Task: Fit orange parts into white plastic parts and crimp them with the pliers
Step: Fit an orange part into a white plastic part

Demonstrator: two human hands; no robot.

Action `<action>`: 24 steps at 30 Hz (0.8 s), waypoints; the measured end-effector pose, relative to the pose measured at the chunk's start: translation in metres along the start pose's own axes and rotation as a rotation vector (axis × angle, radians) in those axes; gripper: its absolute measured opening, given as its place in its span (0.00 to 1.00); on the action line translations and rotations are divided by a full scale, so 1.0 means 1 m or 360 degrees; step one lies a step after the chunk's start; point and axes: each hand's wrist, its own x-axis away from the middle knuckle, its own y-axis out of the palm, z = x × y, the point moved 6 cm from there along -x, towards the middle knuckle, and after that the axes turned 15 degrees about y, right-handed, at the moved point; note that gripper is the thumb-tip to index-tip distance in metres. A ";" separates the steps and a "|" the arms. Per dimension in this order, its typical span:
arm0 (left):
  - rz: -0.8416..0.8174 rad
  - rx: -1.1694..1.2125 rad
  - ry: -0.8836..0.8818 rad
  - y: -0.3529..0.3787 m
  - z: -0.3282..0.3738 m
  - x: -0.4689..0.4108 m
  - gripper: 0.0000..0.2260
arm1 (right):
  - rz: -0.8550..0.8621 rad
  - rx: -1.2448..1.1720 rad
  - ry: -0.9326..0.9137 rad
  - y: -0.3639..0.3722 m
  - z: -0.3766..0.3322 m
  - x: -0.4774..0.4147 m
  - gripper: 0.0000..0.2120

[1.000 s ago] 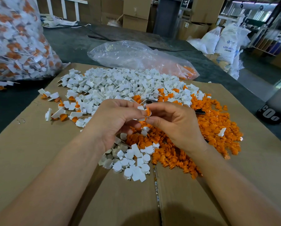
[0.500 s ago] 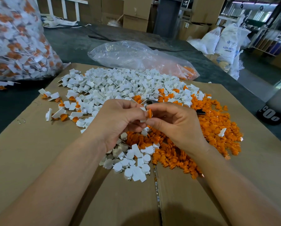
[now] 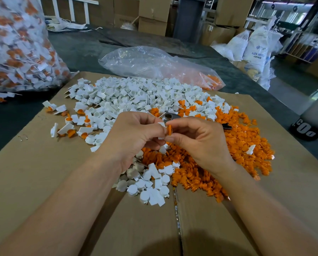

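My left hand [image 3: 134,137] pinches a small white plastic part [image 3: 162,125], mostly hidden by its fingers. My right hand [image 3: 198,141] pinches an orange part [image 3: 169,130] and holds it against the white one, fingertips of both hands touching. Below them lie a pile of white parts [image 3: 136,97] and a pile of orange parts [image 3: 243,141] on flattened cardboard [image 3: 34,172]. The pliers [image 3: 170,116] lie on the piles just beyond my hands, with a dark handle tip [image 3: 226,126] showing past my right hand.
Several fitted white-and-orange pieces [image 3: 69,126] lie left of the pile. A large clear bag of finished pieces [image 3: 16,48] stands at the far left. A nearly flat plastic bag [image 3: 154,65] with a few orange parts lies behind the piles. Cardboard boxes and white sacks stand beyond the dark table.
The orange part in my right hand has turned edge-on and moved tight against the white part. Both hands stay close together, almost in the same place.
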 end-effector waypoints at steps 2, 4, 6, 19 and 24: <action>0.0001 0.0002 0.0002 0.000 0.000 0.000 0.09 | 0.0004 0.0008 0.0007 0.000 0.000 0.000 0.13; 0.0002 0.0007 0.0004 0.000 0.001 0.000 0.08 | 0.0012 0.0008 0.0000 0.000 -0.001 0.001 0.14; 0.0002 0.0010 0.0007 0.000 0.001 0.000 0.08 | 0.0013 0.0015 -0.0021 0.000 -0.002 0.001 0.15; -0.0055 0.0012 0.0056 0.002 0.005 0.001 0.11 | -0.0016 0.0000 0.0019 -0.002 -0.002 0.000 0.16; -0.0058 0.0039 0.0080 0.002 0.007 0.001 0.08 | 0.0003 -0.0044 0.0057 -0.003 0.000 0.000 0.16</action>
